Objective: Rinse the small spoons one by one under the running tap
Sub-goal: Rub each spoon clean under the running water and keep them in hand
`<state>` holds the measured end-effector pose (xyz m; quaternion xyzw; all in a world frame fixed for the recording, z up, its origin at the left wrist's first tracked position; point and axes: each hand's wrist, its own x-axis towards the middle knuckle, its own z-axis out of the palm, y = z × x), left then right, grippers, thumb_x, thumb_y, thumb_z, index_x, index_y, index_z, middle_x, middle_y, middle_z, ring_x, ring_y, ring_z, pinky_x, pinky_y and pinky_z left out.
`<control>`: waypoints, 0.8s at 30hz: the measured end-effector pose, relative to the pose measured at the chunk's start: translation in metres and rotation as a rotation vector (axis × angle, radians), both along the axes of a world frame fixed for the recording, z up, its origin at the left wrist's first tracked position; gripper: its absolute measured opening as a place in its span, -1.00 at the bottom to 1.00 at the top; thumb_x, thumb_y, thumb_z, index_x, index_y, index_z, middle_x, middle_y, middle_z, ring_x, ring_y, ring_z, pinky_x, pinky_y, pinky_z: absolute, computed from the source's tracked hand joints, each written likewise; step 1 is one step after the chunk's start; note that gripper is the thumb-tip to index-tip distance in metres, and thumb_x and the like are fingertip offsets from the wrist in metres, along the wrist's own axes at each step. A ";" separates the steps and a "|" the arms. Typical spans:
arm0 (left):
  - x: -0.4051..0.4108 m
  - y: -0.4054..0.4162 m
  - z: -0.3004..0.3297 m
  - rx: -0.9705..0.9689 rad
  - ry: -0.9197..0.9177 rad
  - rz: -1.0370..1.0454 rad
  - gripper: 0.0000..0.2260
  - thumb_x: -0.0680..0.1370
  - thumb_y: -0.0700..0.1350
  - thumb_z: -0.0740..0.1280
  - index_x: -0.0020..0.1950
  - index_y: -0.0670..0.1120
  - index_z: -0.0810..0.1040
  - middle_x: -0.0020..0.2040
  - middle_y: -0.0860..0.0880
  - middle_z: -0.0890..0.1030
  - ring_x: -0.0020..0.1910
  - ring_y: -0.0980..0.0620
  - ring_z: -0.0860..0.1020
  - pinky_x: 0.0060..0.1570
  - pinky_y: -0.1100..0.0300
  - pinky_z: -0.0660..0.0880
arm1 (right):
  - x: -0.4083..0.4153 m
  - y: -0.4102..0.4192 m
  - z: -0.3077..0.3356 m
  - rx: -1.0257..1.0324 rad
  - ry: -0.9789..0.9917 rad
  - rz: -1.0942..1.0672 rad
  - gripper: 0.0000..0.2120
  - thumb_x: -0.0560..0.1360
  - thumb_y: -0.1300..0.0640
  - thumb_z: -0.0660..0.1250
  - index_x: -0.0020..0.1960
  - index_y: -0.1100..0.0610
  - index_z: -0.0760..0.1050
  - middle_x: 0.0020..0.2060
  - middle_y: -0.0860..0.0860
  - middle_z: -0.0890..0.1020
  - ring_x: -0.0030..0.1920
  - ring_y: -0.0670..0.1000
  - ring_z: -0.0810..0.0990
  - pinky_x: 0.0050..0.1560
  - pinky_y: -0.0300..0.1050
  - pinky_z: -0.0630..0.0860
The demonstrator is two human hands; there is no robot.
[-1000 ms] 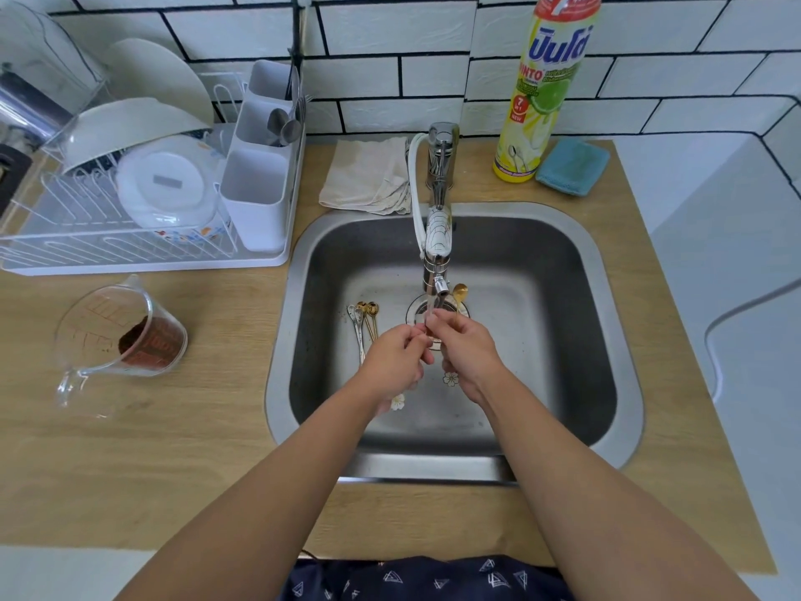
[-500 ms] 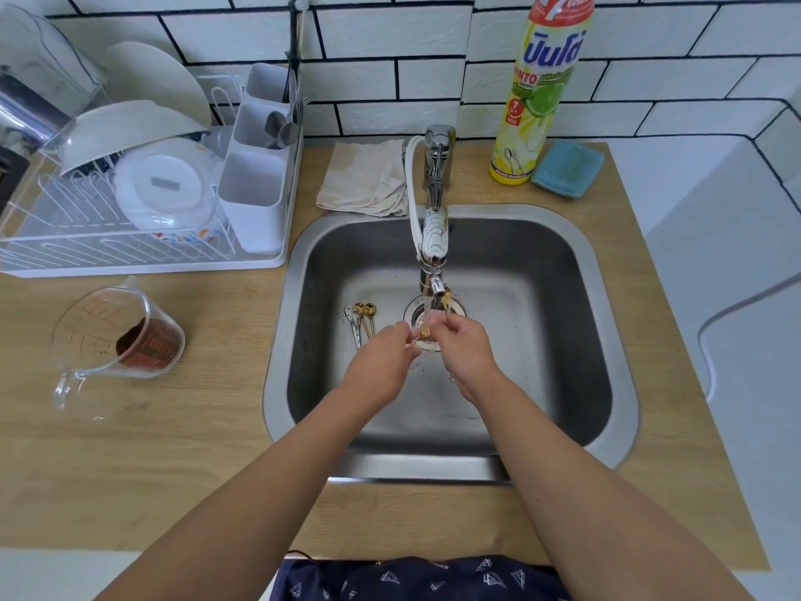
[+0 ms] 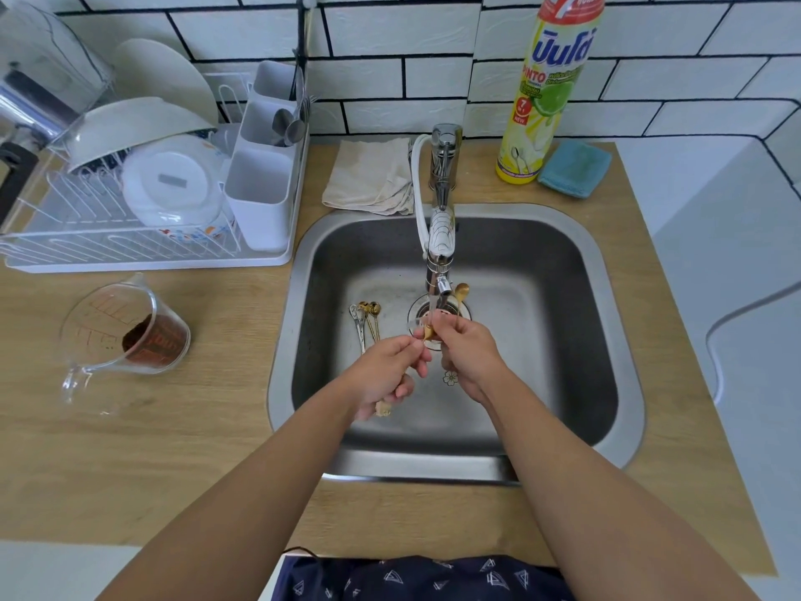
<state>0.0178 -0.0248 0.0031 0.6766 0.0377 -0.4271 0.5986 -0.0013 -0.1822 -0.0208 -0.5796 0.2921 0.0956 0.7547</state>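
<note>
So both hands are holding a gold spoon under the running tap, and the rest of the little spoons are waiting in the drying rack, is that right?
Not quite. The head view shows the waiting spoons lying on the sink floor, left of the drain, not in the rack. The rest holds: left hand and right hand hold a gold spoon under the running tap.

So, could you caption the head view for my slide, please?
Both hands hold a small gold spoon under the running tap.
</note>
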 end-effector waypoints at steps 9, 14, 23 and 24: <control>-0.002 0.002 0.005 -0.224 0.235 0.095 -0.81 0.70 -0.06 0.19 0.01 -0.15 0.48 -0.21 -0.05 0.54 -0.59 0.19 0.27 -0.66 0.40 0.19 | -0.001 0.002 0.007 0.063 0.000 0.032 -0.82 0.64 0.09 0.35 0.10 0.17 0.65 -0.13 0.03 0.77 -0.55 -0.13 0.26 -0.49 -0.23 0.25; -0.002 0.003 0.006 -0.321 0.334 0.181 -0.82 0.70 -0.08 0.18 -0.01 -0.14 0.48 -0.22 -0.05 0.53 -0.62 0.21 0.26 -0.67 0.42 0.15 | -0.003 -0.001 0.006 0.181 -0.070 0.097 -0.84 0.66 0.18 0.31 0.19 0.18 0.61 -0.01 0.05 0.77 -0.53 -0.14 0.24 -0.45 -0.24 0.22; -0.004 0.001 0.004 -0.362 0.379 0.190 -0.84 0.69 -0.10 0.19 0.01 -0.15 0.48 -0.22 -0.05 0.52 -0.64 0.23 0.25 -0.70 0.42 0.16 | -0.002 0.000 0.000 0.264 -0.030 0.039 -0.79 0.69 0.13 0.26 0.15 0.22 0.61 0.02 0.11 0.77 -0.58 -0.14 0.22 -0.51 -0.26 0.26; -0.004 0.002 0.003 -0.390 0.395 0.205 -0.84 0.69 -0.10 0.19 0.01 -0.15 0.48 -0.22 -0.05 0.52 -0.64 0.23 0.25 -0.71 0.42 0.16 | -0.003 -0.002 0.001 0.309 -0.056 0.066 -0.77 0.70 0.15 0.23 0.22 0.23 0.58 0.06 0.10 0.76 -0.57 -0.14 0.21 -0.50 -0.27 0.27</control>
